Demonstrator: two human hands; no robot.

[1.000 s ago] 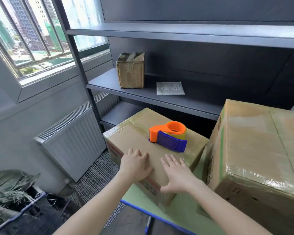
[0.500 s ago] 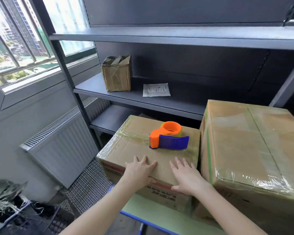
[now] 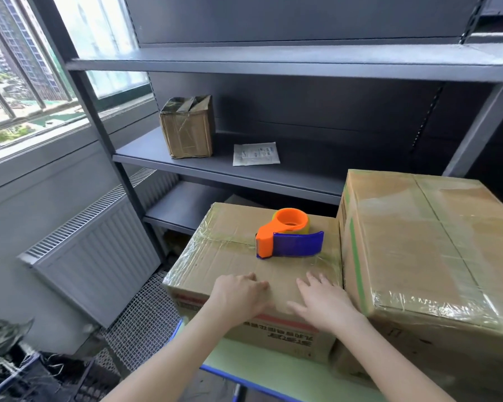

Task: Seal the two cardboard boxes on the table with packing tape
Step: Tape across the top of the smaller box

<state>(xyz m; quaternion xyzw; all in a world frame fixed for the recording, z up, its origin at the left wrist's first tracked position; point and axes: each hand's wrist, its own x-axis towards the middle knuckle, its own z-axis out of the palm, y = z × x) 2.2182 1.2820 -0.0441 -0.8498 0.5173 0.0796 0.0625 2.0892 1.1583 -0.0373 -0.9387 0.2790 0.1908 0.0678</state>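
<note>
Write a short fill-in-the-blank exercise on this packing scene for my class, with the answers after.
1. The tape dispenser has an orange body and a ____ guard.
2. The left hand and right hand rest on the smaller box, which carries the ____.
3. The larger box stands on its ____ side.
Answers: blue; tape dispenser; right.

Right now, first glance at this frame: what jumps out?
The orange-and-blue tape dispenser stands out most, sitting on top of the smaller cardboard box at centre. The left grip and right grip lie flat on that box's near edge. A larger tape-wrapped box stands right beside it on the right.
</note>
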